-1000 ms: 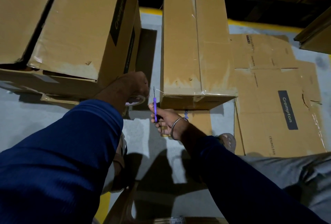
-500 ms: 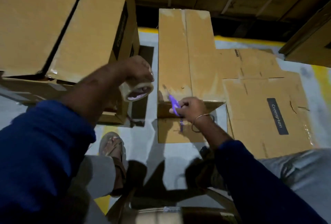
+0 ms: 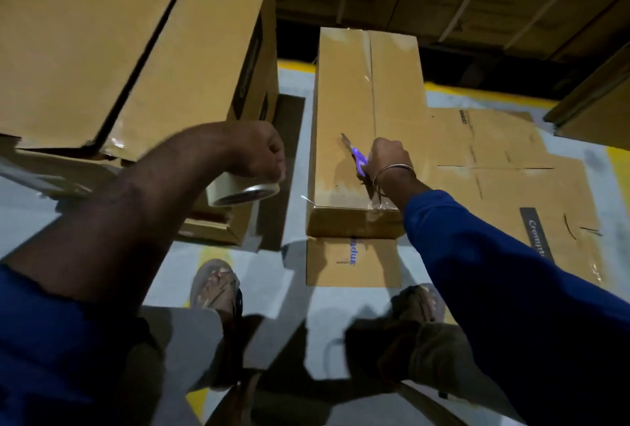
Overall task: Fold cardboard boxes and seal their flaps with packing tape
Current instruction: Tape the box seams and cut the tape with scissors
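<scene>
The left hand (image 3: 259, 149) is curled round a roll of packing tape (image 3: 242, 189), holding it up in the air just left of the long cardboard box (image 3: 344, 118) that stands on the floor (image 3: 296, 292) in the middle. The right hand (image 3: 388, 156) rests on the near part of that box's top, fingers closed on purple-handled scissors (image 3: 356, 156), the blades pointing far and left. Clear tape (image 3: 371, 77) runs along the box's centre seam and over its near edge. A bigger carton (image 3: 143, 50) sits at the left, and flattened cardboard (image 3: 511, 166) lies on the floor to the right.
</scene>
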